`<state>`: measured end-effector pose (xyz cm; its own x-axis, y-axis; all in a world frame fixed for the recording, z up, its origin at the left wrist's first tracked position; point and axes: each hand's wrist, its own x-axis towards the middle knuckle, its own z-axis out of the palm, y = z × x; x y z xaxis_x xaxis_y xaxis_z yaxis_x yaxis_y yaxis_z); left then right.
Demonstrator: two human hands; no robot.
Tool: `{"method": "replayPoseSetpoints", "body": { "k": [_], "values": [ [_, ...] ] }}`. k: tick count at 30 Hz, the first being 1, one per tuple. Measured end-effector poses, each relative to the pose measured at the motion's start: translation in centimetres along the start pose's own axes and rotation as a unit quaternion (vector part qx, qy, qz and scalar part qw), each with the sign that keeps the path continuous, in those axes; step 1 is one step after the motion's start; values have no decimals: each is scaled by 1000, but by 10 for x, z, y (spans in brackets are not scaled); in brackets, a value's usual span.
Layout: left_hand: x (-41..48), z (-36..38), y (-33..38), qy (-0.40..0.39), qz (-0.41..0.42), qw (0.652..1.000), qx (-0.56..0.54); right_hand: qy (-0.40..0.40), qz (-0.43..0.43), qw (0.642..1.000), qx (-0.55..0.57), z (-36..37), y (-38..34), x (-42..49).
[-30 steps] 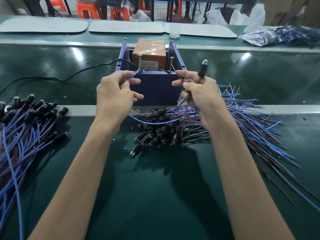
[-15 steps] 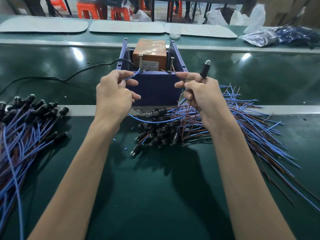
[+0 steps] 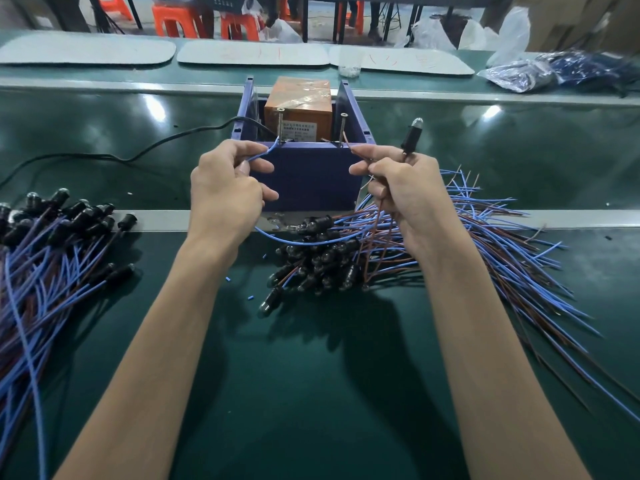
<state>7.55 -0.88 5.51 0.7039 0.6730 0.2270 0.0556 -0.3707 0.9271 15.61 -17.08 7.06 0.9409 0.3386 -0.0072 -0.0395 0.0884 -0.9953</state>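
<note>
My left hand (image 3: 225, 192) pinches a blue wire (image 3: 265, 154) whose bare end touches the left screw (image 3: 279, 124) of a purple box (image 3: 311, 174). My right hand (image 3: 401, 192) pinches a brown wire (image 3: 348, 143) whose tip lies by the right screw (image 3: 343, 128). The same hand holds a black lamp holder (image 3: 411, 135) upright, its clear bulb on top. The blue wire loops down between my hands. An orange block (image 3: 299, 98) sits inside the box.
A heap of black lamp holders with blue and brown wires (image 3: 322, 258) lies right below the box, its wires fanning right. Another heap (image 3: 45, 237) lies at the left. A black cable (image 3: 138, 154) runs left from the box. White mats (image 3: 252, 53) and plastic bags (image 3: 561, 71) sit at the back.
Both hands shifted slightly toward the screws; the blue wire's end now touches the left screw and the brown wire's tip lies by the right one.
</note>
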Motion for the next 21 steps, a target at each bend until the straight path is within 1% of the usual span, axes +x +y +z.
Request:
{"method": "replayPoseSetpoints", "body": {
  "k": [5,21],
  "values": [
    [1,-1,-1,-1,6,1000,18,6,-5,1000,-5,1,-1,-1],
    [1,-1,0,-5,5,1000,23,3,-3,1000,-22,0,-3,-3]
  ]
}}
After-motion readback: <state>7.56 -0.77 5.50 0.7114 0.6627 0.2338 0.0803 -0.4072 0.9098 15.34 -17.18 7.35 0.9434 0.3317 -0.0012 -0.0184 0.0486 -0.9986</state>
